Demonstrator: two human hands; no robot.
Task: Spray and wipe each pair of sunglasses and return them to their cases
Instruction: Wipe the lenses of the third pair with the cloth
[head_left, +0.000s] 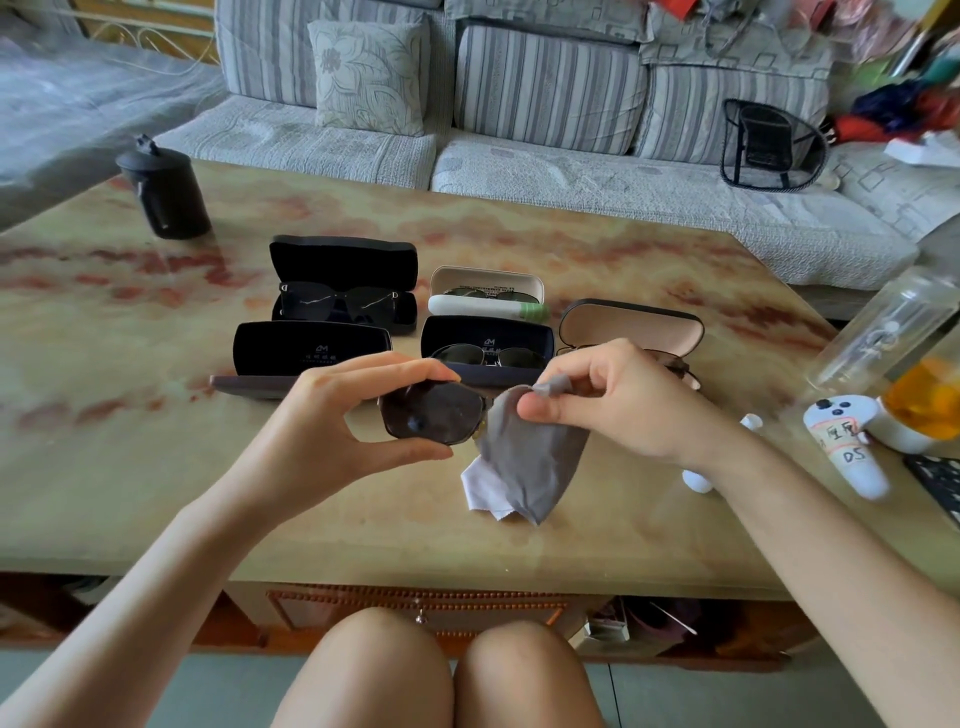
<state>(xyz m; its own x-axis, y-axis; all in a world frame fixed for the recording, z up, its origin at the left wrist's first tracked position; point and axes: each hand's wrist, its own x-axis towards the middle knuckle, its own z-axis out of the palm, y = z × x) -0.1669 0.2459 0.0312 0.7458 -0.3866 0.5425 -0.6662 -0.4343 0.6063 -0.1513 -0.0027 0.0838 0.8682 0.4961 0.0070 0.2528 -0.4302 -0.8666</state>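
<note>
"DS" is handwritten on a paper label on the white controller (844, 452) near the table's right edge; the characters above it are illegible. A pale logo, seemingly "CM", marks the inner lids of the left dark case (311, 345) and the middle dark case (488, 335), over unreadable small print. A "D" shows at each hinge of the black sunglasses (337, 302). Print inside the cream case (485, 278) is too small to read.

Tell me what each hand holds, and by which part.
The left hand holds the brown sunglasses by one lens rim, fingers above, thumb below. The right hand pinches the grey cloth near its top.
</note>
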